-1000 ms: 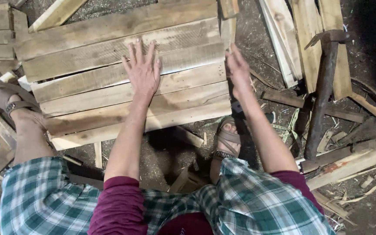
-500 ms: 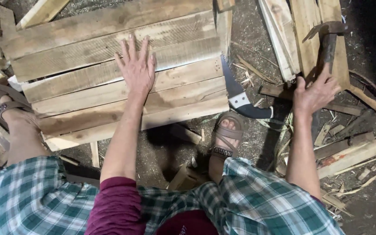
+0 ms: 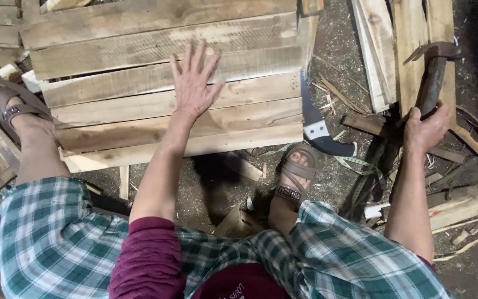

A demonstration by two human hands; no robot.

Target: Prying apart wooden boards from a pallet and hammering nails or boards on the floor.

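Rusty dark metal fills the right hand (image 3: 426,128): its fingers are wrapped tight around the lower shaft of a claw hammer (image 3: 432,77), whose worn head points up and away, lying over a pale upright wooden plank (image 3: 410,50). The thumb presses along the near side of the shaft, and no gap shows between fingers and metal.

Across the scene, the left hand (image 3: 193,86) lies flat with all five fingers spread wide, palm down on a panel of rough, pale wooden slats (image 3: 112,88) nailed side by side. It holds nothing; it only presses on the boards near the panel's middle, the fingertips reaching onto the slat above.

Between the two hands, just off the panel's right edge, a curved handsaw (image 3: 319,127) with a dark blade and a black grip rests on the dirt floor, its handle pointing toward the hammer side. A yellow-green measuring tape (image 3: 360,166) trails loosely on the ground beside the saw's grip.

Nearer the body, a foot in a brown strapped sandal (image 3: 294,171) stands on the ground just below the saw, and the other sandalled foot (image 3: 12,108) rests at the panel's left end. Green and white checked cloth (image 3: 56,232) covers both knees, and a maroon sleeve (image 3: 147,260) covers the left upper arm. Loose offcuts and splinters of wood (image 3: 460,207) lie scattered to the right, under and around the hammer arm.
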